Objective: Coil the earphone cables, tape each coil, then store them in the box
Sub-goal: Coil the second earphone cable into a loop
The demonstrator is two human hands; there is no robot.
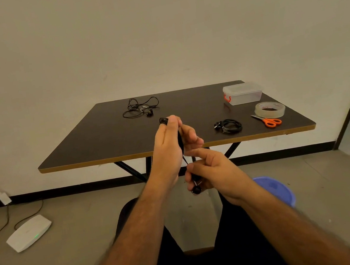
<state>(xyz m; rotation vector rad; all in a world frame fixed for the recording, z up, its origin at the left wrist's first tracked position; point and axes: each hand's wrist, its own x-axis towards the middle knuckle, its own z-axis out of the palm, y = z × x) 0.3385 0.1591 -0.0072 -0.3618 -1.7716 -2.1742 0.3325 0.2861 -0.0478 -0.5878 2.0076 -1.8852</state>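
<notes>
A black earphone cable is wound in loops round the left hand, a strand running down from it to the right hand, which pinches it; a black earbud dangles just below those fingers. Beyond the hands, up and to the left, a loose black earphone tangle sprawls on the counter. Right of the hands lies a finished black coil. Further right sit a clear tape roll, lying flat, and behind it a closed clear box with orange latches.
</notes>
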